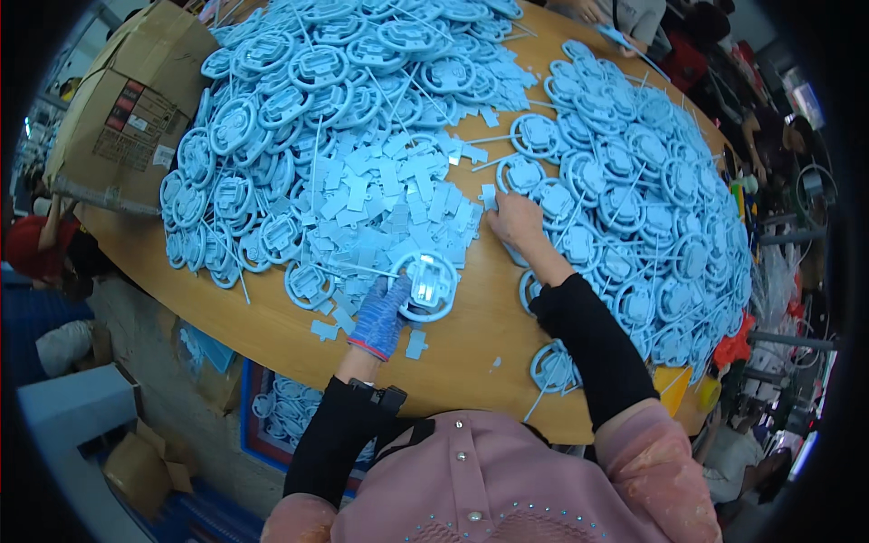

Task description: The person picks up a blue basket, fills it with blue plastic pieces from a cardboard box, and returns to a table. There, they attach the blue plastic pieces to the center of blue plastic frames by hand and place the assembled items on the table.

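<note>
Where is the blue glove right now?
In the head view, the blue glove is on the left hand, left of centre, gripping a round blue frame at the near edge of the heap of flat pieces.

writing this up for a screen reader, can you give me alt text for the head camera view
A gloved left hand holds a light blue ring-shaped part over a brown table, while the bare right hand is at a small flat blue piece. Heaps of similar parts rise on both sides, loose flat pieces between them, with a cardboard box at left.
</note>
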Motion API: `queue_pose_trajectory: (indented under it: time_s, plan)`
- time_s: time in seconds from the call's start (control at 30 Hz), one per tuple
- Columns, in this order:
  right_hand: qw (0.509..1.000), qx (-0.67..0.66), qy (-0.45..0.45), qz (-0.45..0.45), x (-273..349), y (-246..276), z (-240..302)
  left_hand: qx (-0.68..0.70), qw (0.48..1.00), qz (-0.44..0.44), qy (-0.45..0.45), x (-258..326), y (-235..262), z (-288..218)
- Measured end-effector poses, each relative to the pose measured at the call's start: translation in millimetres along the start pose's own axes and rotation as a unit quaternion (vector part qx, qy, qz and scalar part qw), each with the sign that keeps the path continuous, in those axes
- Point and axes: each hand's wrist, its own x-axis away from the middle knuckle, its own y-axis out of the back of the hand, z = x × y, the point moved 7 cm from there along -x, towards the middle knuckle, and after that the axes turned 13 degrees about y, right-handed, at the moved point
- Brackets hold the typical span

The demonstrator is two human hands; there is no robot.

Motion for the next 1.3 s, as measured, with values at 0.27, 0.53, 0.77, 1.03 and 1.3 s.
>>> queue_pose_trajectory:
  time_s: [0.27, 0.53, 0.77, 1.03, 1.3]
  plan:
    - [0.994, -0.029, -0.104, 0.026, -1.8, -12.7, -4.6, -0.067, 0.997, -0.043, 0.001, -1.1, 20.4, -19.4]
    - [0.952, -0.262, -0.160, -0.012, 16.3, -1.6, -17.6, -0.144, 0.989, 0.008, 0.021, -3.9, 9.1, -55.1]
    - [0.755, -0.650, -0.037, 0.076, 39.0, 51.2, 114.9, -0.182, 0.983, 0.012, 0.037, -12.2, -6.7, -63.5]
    - [0.825, -0.552, -0.063, -0.107, 62.4, 58.4, 103.5, -0.339, 0.928, 0.102, -0.121, 1.3, -56.4, -49.6]
    - [0.663, -0.721, -0.175, -0.099, 77.9, 39.7, 95.6, -0.279, 0.941, 0.173, -0.084, 10.6, -77.8, -43.8]
